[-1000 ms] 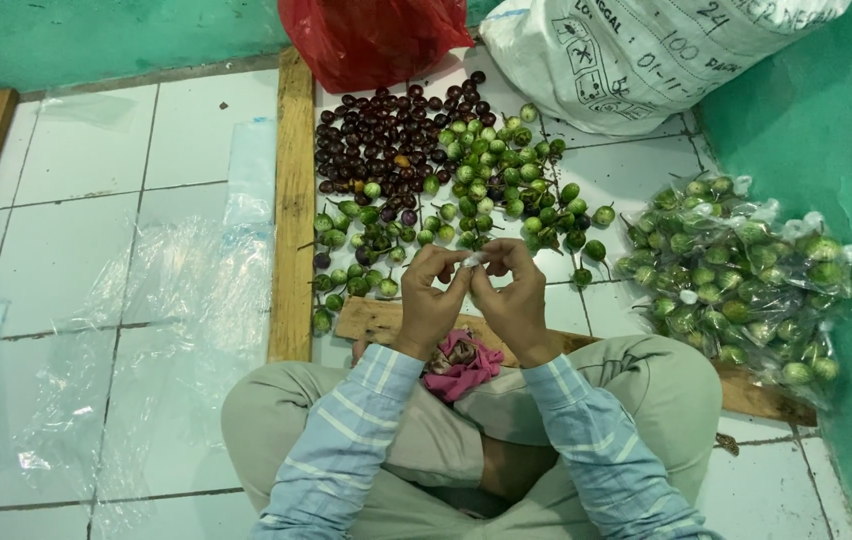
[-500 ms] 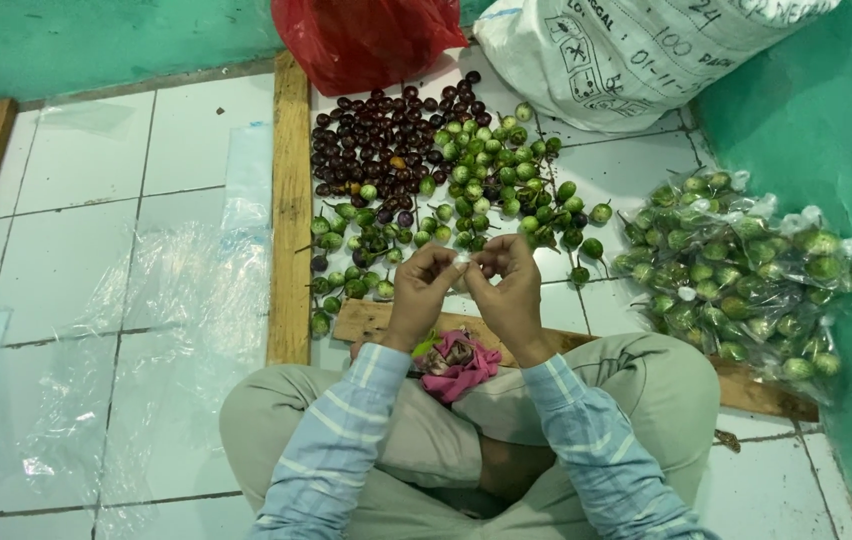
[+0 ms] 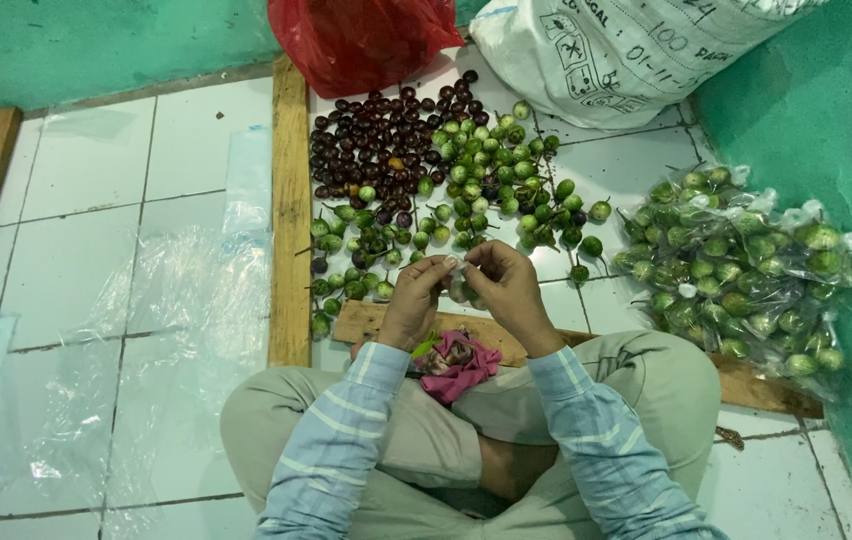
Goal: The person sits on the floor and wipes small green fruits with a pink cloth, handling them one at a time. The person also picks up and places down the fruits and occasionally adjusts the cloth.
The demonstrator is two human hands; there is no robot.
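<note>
Sitting cross-legged on the tiled floor (image 3: 76, 260), the person pinches a small clear bag (image 3: 459, 291) between left hand (image 3: 416, 298) and right hand (image 3: 504, 285), fingertips pressed together just above the plank (image 3: 386, 322), near the green fruit (image 3: 491, 175).

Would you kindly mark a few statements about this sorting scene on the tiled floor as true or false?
1. Both hands, left hand and right hand, meet at a small clear bag. True.
2. The loose dark fruits lie right of the loose green fruits. False: they lie left.
3. Filled clear bags are piled by the right wall. True.
4. The sack at the top is blue. False: it is white.
</note>
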